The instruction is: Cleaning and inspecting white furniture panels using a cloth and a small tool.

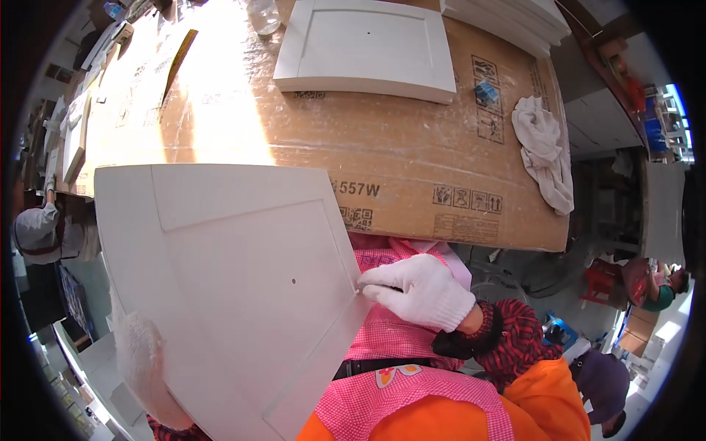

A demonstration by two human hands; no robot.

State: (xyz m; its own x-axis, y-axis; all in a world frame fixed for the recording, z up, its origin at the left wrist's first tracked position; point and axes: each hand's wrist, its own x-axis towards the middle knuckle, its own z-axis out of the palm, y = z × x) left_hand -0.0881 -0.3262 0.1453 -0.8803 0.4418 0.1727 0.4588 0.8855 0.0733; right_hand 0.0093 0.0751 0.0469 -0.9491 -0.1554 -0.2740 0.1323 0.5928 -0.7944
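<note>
A white cabinet door panel (228, 257) with a recessed centre and a small dark hole is tilted up in front of me, covering the table's near left part. My left hand (141, 356), in a white knit glove, is closed on the panel's left edge; its fingertips are partly hidden. At the opposite edge, my right hand (423, 294), also gloved in white, has thumb and fingers pinched together. Those fingertips meet the panel's right edge. Whether they pinch something small there, I cannot make out.
Brown cardboard (412, 162) covers the table. On it lie a white panel stack (368, 51), more white boards (507, 22), a crumpled white cloth (543, 147), a small blue block (485, 92) and a clear jar (263, 16). Another person (48, 228) stands at the far left.
</note>
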